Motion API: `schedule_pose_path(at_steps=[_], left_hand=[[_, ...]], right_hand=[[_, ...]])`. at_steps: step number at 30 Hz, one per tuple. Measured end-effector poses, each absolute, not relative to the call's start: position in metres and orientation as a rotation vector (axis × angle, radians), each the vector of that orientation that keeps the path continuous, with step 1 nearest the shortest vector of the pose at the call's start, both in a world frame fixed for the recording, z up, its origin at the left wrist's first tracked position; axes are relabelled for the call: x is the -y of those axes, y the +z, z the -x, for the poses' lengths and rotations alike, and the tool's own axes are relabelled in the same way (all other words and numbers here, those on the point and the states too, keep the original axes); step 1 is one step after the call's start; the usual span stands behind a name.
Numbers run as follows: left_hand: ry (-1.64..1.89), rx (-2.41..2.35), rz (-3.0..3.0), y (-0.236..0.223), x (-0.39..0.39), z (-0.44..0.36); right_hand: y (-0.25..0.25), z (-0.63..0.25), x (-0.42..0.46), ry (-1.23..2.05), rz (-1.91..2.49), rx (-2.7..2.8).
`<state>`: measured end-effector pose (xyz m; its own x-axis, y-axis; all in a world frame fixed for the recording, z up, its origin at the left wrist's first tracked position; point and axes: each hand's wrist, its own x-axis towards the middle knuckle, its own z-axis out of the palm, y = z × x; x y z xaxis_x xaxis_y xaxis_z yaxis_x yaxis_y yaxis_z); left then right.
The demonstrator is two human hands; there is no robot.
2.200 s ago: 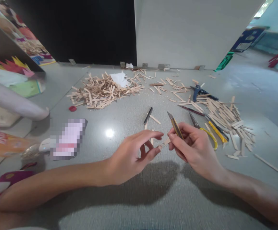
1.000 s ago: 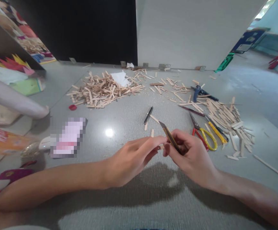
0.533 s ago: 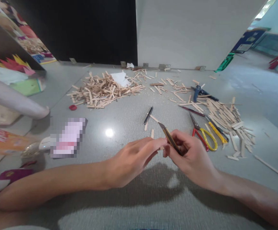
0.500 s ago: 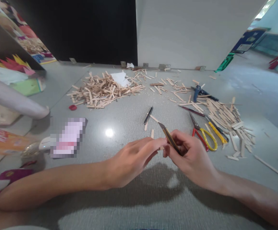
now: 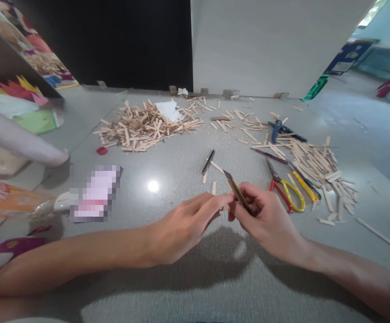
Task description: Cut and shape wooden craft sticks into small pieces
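My right hand (image 5: 265, 220) is closed around a slim black-and-yellow craft knife (image 5: 238, 193), its blade pointing up and away from me. My left hand (image 5: 195, 222) is closed, with thumb and fingertips meeting beside the knife. A small flat piece of wooden stick (image 5: 225, 207) shows between its fingertips, mostly hidden by them. Both hands' fingertips nearly touch just above the grey table (image 5: 168, 175). Beyond them lie a black pen-like tool (image 5: 208, 162) and a few loose wooden sticks (image 5: 214, 187).
A large heap of wooden sticks (image 5: 141, 128) lies at the back left, a smaller pile (image 5: 312, 157) at the right. Scissors with red and yellow handles (image 5: 294, 195), a yellow-handled tool (image 5: 305, 186) and a dark blue clamp-like tool (image 5: 277, 130) rest nearby. A phone (image 5: 95, 193) lies left.
The craft knife and my hands have shifted only very slightly. Everything on the table stays where it was.
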<state>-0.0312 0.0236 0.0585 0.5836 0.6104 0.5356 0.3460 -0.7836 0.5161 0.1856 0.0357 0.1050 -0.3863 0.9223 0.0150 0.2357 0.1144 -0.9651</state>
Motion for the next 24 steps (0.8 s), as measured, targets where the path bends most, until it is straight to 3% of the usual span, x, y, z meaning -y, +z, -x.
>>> schedule_pose_path(at_steps=[10,18,24], left_hand=[[1.278,-0.743,-2.549,0.062,-0.027,0.028],[1.217,-0.776,-2.565,0.065,-0.027,0.029],[1.437,-0.921,-2.398,0.077,-0.022,0.025]], right_hand=[[0.109,-0.187,-0.033,1.312,1.118,1.691],[0.109,-0.186,-0.032,1.315,1.095,1.700],[0.109,-0.190,-0.028,1.222,1.073,1.654]])
